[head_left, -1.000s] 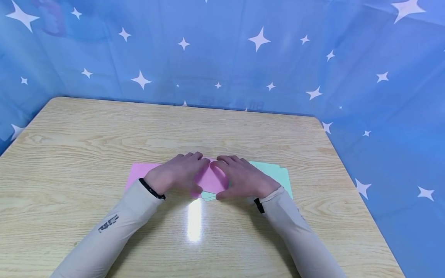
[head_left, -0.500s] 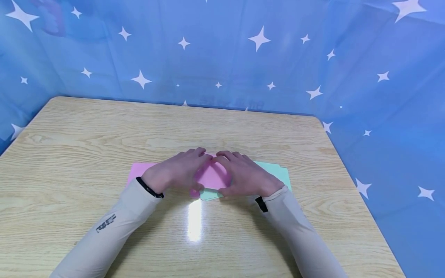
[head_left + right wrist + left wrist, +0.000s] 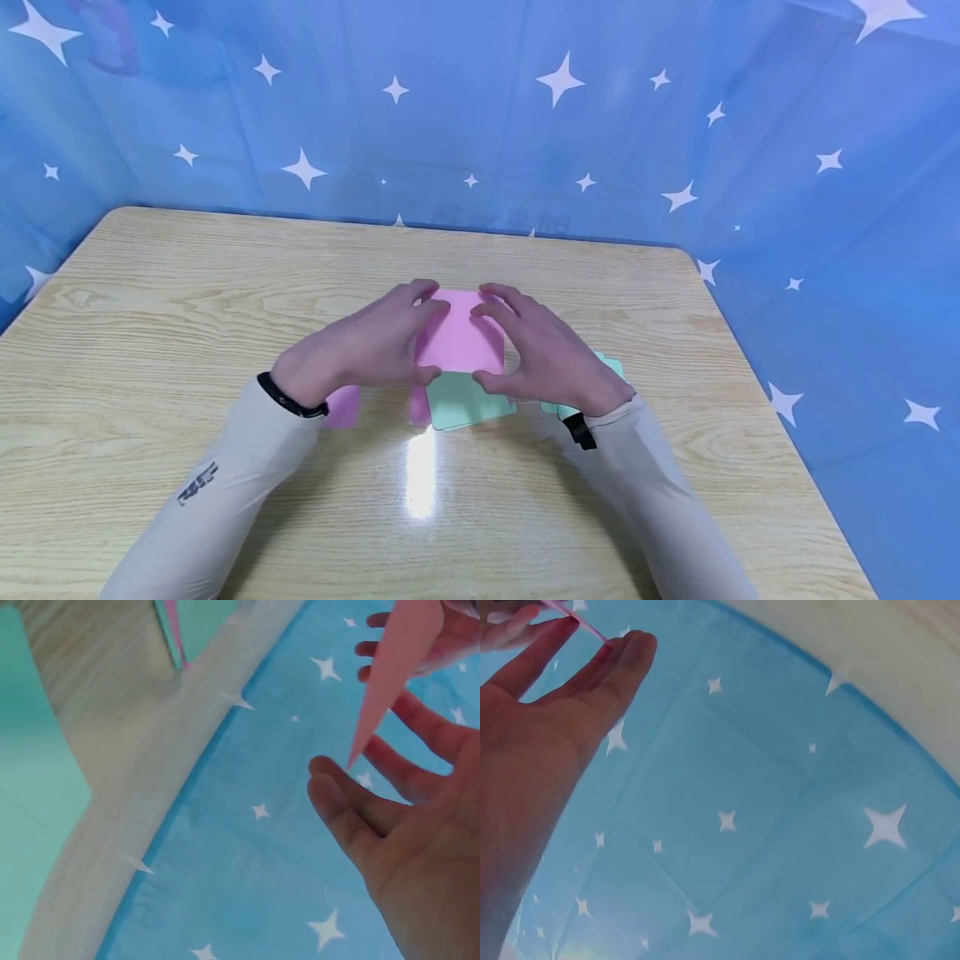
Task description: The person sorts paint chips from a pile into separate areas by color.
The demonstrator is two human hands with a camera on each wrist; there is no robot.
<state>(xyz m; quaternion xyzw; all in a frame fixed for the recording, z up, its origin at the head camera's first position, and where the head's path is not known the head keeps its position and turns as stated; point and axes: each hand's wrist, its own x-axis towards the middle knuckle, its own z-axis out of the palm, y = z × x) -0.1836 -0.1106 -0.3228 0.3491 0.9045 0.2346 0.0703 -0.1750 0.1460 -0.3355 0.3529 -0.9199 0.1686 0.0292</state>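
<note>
A pink card (image 3: 459, 333) is raised over the middle of the table, spanned by both hands. My left hand (image 3: 363, 346) holds its left side with bent fingers; in the left wrist view the card (image 3: 585, 624) appears edge-on at the fingertips. My right hand (image 3: 551, 354) holds the opposite side, thumb low and fingers at the upper corner. The right wrist view has the card (image 3: 401, 664) slanting between the two hands. Below it lie mint-green cards (image 3: 467, 402), overlapping a pink card (image 3: 418, 407) at their left.
Another pink piece (image 3: 342, 408) shows under my left wrist, mostly hidden by it. More mint-green cards (image 3: 611, 364) lie on the right, partly behind my right wrist. The wooden table (image 3: 247, 275) ends at a blue star-printed curtain (image 3: 480, 108).
Both hands have risen and moved away from me with the pink card, and have spread slightly apart. More of the mint-green cards beneath now shows.
</note>
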